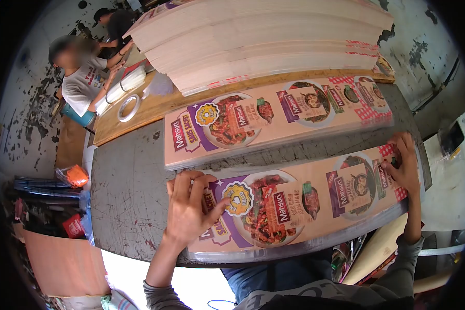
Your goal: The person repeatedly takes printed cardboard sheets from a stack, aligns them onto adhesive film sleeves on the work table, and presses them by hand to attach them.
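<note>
A long stack of printed sheets in clear plastic lies along the near edge of the grey table. My left hand grips its left end, with the thumb on the yellow badge and the fingers over the far edge. At the right end, my right hand holds the stack, thumb on top and fingers over the far corner. Just beyond it lies a second stack of the same printed sheets, which neither hand touches.
Behind the grey table, a tall pile of sheets stands on a wooden table. A tape roll lies there at left. Two people, one in a white shirt, are at the back left.
</note>
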The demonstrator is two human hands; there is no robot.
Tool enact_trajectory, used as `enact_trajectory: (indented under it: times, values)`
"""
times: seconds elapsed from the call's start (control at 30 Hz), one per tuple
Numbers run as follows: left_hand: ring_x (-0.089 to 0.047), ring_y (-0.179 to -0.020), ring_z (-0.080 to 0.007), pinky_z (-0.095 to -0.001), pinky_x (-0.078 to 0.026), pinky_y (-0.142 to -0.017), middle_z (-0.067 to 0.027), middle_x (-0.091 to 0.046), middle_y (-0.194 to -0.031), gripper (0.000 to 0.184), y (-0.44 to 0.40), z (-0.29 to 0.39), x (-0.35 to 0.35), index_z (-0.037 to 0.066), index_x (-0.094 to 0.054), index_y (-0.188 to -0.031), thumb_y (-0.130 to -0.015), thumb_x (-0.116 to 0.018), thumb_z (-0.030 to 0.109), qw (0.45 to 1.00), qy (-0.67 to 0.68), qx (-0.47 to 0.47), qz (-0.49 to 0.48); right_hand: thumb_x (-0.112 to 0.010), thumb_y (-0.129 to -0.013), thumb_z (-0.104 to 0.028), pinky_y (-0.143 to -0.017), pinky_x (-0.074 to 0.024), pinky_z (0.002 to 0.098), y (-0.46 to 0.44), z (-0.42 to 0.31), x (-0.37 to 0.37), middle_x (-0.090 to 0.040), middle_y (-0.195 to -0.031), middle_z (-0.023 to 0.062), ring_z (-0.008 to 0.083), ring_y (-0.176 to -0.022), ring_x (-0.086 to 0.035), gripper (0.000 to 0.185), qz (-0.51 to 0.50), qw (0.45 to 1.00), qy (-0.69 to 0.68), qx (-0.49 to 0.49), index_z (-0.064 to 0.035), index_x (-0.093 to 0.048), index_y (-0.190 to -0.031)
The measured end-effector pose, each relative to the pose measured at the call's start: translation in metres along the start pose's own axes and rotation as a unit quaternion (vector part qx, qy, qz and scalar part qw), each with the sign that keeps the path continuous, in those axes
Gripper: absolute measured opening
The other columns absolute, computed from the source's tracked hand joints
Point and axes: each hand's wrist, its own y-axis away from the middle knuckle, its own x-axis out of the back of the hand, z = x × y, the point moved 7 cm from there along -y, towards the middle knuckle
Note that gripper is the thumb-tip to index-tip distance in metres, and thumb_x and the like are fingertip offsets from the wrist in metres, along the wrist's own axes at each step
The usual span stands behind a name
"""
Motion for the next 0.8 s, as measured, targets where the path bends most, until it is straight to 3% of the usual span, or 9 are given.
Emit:
enact_trajectory:
  times: [0.17,0.43,0.6,0.7,0.8]
  values:
    - [-0.052,-0.084,-0.0242,-0.0369,-0.033,-0.074,-0.0092,-0.054,-0.087,0.04,0.0,-0.003,-0.004,0.004,-0.058,-0.093,-0.064,-0.078,0.024,1.0,0.008,-0.007,0.003,-0.075,-0.057,-0.032,-0.081,-0.0335,0.0385,-0.002,-0.004,0.002,-0.045,-0.089,0.0117,0.0316,-0.087,-0.044,0.053,0.004,1.0,0.009,0.014,-0.0018,-0.052,-0.093]
    - [-0.052,-0.08,-0.0212,-0.0358,-0.032,-0.072,-0.0056,-0.054,-0.084,0.037,0.0,-0.001,-0.002,0.005,-0.058,-0.089,-0.066,-0.077,0.026,1.0,-0.009,-0.018,0.008,-0.076,-0.056,-0.027,-0.078,-0.0342,0.0371,0.0,-0.004,0.002,-0.045,-0.089,0.0115,0.0307,-0.085,-0.044,0.049,0.006,1.0,-0.002,0.006,-0.0026,-0.051,-0.091]
    - [-0.052,-0.08,-0.0213,-0.0355,-0.032,-0.072,-0.0061,-0.055,-0.085,0.037,0.004,-0.008,0.003,0.005,-0.059,-0.087,-0.063,-0.078,0.025,0.997,-0.043,0.054,0.018,-0.076,-0.056,-0.02,-0.074,-0.0355,0.0363,-0.001,-0.01,0.006,-0.044,-0.089,0.0109,0.0291,-0.083,-0.043,0.048,0.037,0.998,-0.021,0.046,-0.0029,-0.049,-0.092]
    - [-0.051,-0.081,-0.0225,-0.0361,-0.032,-0.072,-0.0074,-0.054,-0.084,0.034,0.002,-0.008,0.008,0.006,-0.059,-0.085,-0.063,-0.078,0.024,0.996,-0.031,0.055,0.066,-0.076,-0.059,-0.015,-0.07,-0.036,0.034,0.002,-0.004,0.004,-0.042,-0.087,0.0102,0.0266,-0.079,-0.041,0.045,0.027,0.998,-0.052,0.001,-0.0031,-0.047,-0.091]
    - [-0.051,-0.083,-0.0239,-0.0372,-0.032,-0.073,-0.0086,-0.053,-0.083,0.031,0.002,-0.012,0.003,0.006,-0.058,-0.084,-0.064,-0.077,0.02,0.996,0.022,0.071,0.044,-0.073,-0.064,-0.011,-0.067,-0.0356,0.0321,0.005,0.005,0.0,-0.04,-0.085,0.0093,0.0248,-0.077,-0.04,0.04,0.015,0.99,-0.119,-0.067,-0.0032,-0.045,-0.091]
